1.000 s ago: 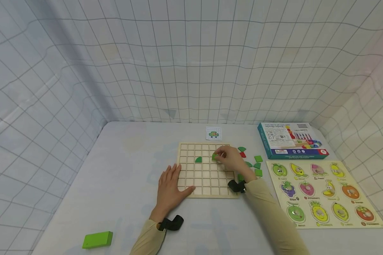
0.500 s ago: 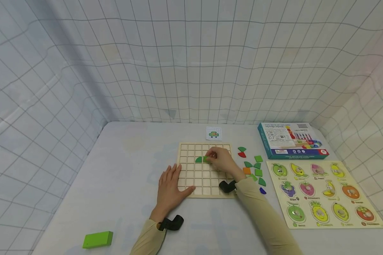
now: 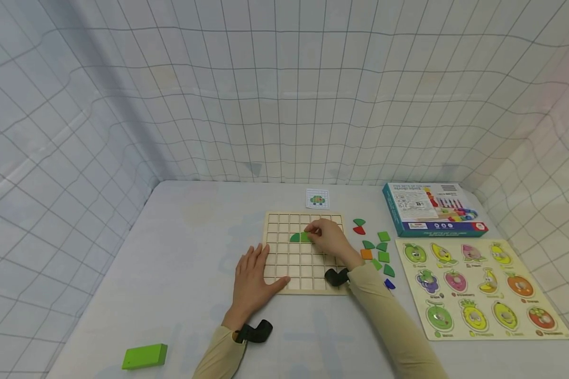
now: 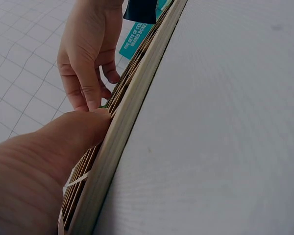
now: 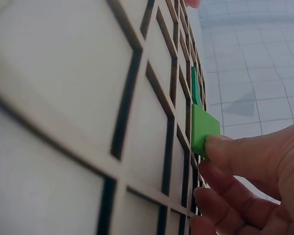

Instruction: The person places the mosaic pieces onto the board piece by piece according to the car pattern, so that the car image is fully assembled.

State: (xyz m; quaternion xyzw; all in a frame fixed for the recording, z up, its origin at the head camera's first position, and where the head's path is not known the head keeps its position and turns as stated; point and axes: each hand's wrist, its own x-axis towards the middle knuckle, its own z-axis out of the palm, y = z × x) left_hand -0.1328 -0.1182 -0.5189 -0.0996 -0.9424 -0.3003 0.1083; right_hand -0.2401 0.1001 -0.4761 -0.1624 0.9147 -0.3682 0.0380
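Moved leftward since the first head view: the green square (image 3: 305, 237), with the right hand (image 3: 331, 239), now just beside the dark green wedge (image 3: 295, 238) at mid-frame. The right wrist view shows thumb and fingers pinching the square; whether it sits fully down in its cell cannot be told. Around both pieces lies the grid board (image 3: 295, 270), centre of the frame. Of the two hands, set apart, the left hand (image 3: 252, 275) rests with fingers spread on the board's left edge, gripping nothing.

Risks, as judged: release at a slant could leave the square perched on a divider; pushing it too far left could lift the wedge; a slackened left hand could let the board slide. To the board's right, an orange square (image 3: 366, 254) lies near the right sleeve (image 3: 391, 310), whose sweep could scatter it. Farther out on the worktop: a picture card (image 3: 317, 199), upper middle; a box (image 3: 436, 208), upper right.
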